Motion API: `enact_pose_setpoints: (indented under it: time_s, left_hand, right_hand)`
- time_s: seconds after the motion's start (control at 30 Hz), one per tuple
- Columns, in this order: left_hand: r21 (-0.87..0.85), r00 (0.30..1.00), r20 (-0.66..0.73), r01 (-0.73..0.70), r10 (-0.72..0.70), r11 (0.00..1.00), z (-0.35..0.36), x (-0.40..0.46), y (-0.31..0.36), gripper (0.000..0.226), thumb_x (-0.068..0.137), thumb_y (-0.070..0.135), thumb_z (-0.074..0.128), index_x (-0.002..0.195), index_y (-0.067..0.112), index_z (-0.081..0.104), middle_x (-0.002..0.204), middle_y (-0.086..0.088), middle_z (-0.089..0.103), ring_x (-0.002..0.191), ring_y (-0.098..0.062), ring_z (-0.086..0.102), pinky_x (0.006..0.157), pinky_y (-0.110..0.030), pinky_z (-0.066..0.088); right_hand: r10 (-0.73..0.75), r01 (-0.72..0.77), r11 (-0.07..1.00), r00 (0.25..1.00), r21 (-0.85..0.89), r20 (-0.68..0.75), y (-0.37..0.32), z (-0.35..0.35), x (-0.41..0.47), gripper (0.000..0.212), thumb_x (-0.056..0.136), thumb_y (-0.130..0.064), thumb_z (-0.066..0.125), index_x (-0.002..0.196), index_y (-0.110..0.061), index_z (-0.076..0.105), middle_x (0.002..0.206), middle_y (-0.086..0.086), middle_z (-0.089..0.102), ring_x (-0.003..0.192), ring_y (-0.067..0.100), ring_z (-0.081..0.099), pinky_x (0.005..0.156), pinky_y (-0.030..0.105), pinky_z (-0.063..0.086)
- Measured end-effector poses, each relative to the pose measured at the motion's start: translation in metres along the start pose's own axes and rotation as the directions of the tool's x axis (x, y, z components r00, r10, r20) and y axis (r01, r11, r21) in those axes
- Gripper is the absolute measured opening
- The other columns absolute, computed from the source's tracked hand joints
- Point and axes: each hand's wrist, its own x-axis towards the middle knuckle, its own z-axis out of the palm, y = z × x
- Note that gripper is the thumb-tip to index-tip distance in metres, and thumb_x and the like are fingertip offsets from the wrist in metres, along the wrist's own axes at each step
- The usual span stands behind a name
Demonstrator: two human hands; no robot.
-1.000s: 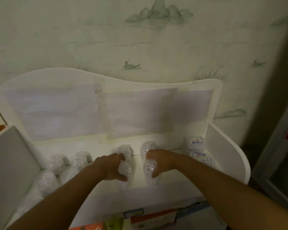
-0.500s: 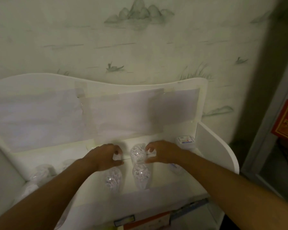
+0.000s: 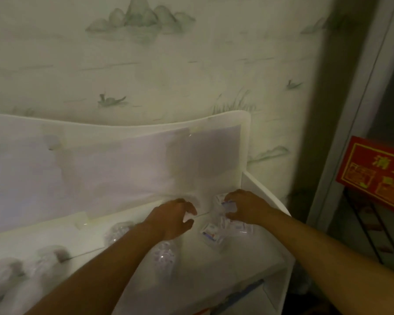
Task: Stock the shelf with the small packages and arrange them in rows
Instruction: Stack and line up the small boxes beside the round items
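**Sorting the right-hand corner of the shelf**

Dim room, painted-landscape wallpaper behind the white shelf (image 3: 266, 192). My right hand (image 3: 246, 208) grips a labelled pack (image 3: 229, 204) at the far right corner. My left hand (image 3: 172, 218) is curled over something pale; can't tell if it's gripping. Clear packages (image 3: 164, 255) sit nearer and leftward. Looks like the straightening step; next, line up the loose packs (image 3: 210, 233).

Right hand (image 3: 243, 208): I see it now over at the labelled packages (image 3: 225, 220) in the shelf's right corner, fingers on them.
Left hand (image 3: 172, 220): off the clear packages, trailing rightward.
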Motion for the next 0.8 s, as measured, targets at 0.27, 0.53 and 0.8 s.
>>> enact_pose_setpoints:
  time_s: [0.27,0.53,0.8]
  left_hand:
    - [-0.063,0.974,0.216,0.082,-0.067,0.995,0.051,0.061,0.016,0.102,0.074,0.054,0.073,0.151,0.021,0.014,0.156,-0.004,0.022,0.137,-0.026,0.036,0.112,-0.041,0.034]
    - [-0.352,0.961,0.247,-0.026,0.12,0.936,0.076,0.087,0.013,0.139,0.062,0.033,0.089,0.15,0.016,-0.017,0.16,-0.001,-0.003,0.147,-0.019,0.006,0.117,-0.032,0.017]
    - [-0.353,0.913,0.299,-0.165,0.278,0.921,0.076,0.091,0.013,0.111,0.065,0.02,0.088,0.151,0.016,0.018,0.153,0.003,0.023,0.141,-0.018,0.025,0.115,-0.038,0.03]
  right_hand:
    - [-0.01,0.009,1.0,0.995,-0.009,-0.102,0.01,0.015,0.02,0.09,0.074,-0.06,0.07,0.147,-0.028,0.029,0.156,0.002,0.023,0.141,0.027,0.025,0.113,0.04,0.029]
    - [0.042,-0.011,0.968,0.992,0.252,-0.116,0.025,0.058,0.039,0.105,0.063,-0.06,0.078,0.145,-0.047,0.013,0.157,-0.01,-0.012,0.137,0.027,0.035,0.102,0.033,0.044]
    - [-0.015,0.077,0.977,0.956,0.2,-0.294,0.027,0.085,0.021,0.089,0.066,-0.068,0.055,0.141,-0.047,0.01,0.156,-0.004,-0.004,0.141,0.018,0.028,0.108,0.018,0.03]
